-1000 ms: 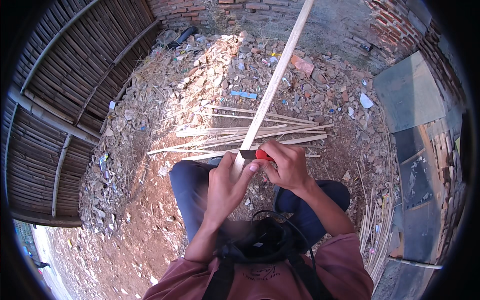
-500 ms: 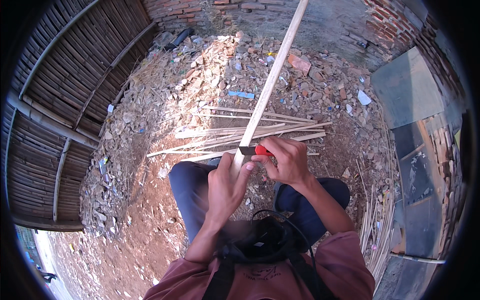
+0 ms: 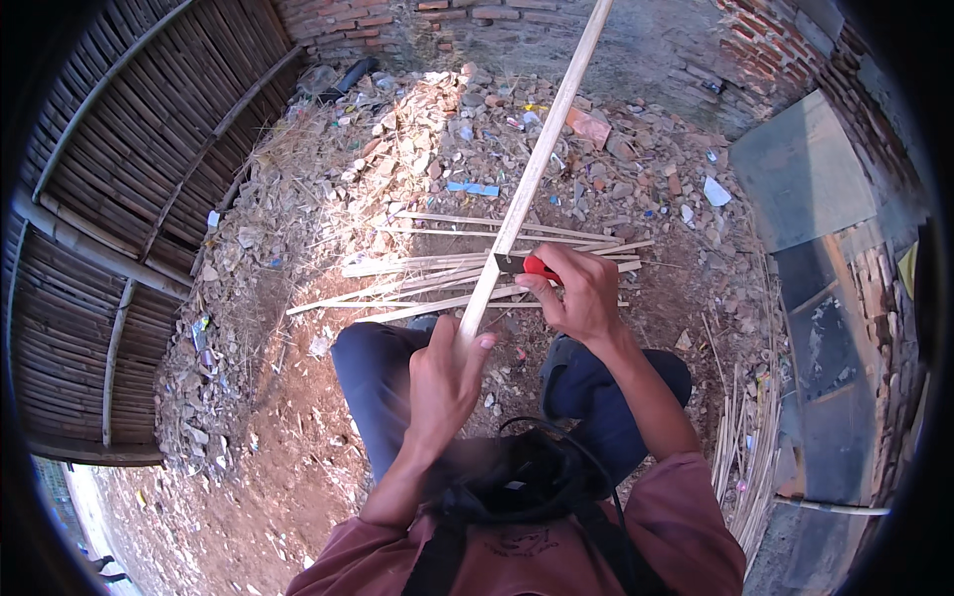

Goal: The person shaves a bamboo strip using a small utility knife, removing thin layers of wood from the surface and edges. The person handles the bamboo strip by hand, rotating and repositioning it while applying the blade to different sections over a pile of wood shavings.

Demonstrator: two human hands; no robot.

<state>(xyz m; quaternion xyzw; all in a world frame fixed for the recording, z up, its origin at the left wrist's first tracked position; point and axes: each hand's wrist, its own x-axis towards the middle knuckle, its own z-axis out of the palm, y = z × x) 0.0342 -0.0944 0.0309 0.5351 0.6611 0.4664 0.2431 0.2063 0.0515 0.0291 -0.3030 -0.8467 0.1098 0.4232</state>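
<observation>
A long, pale bamboo strip [image 3: 545, 149] slants from my lap up toward the brick wall. My left hand [image 3: 442, 382] is closed around its lower end, thumb along the right side. In my right hand [image 3: 581, 290] is a utility knife [image 3: 538, 267] with a red handle, gripped between thumb and fingers. Its dark blade meets the strip's right edge, some way above my left hand. Beneath, on the ground past my knees, lie several loose bamboo strips [image 3: 417, 266], partly hidden by the strip and my hands.
Rubble and litter [image 3: 397, 149] cover the ground up to a brick wall [image 3: 527, 30]. A woven bamboo wall [image 3: 119, 199] stands at left. Grey boards [image 3: 810, 179] lean at right, with more thin strips [image 3: 740, 447] below them. A black bag [image 3: 517, 477] rests at my waist.
My right hand and the knife have moved up along the strip, away from my left hand. The left hand keeps its hold with little movement.
</observation>
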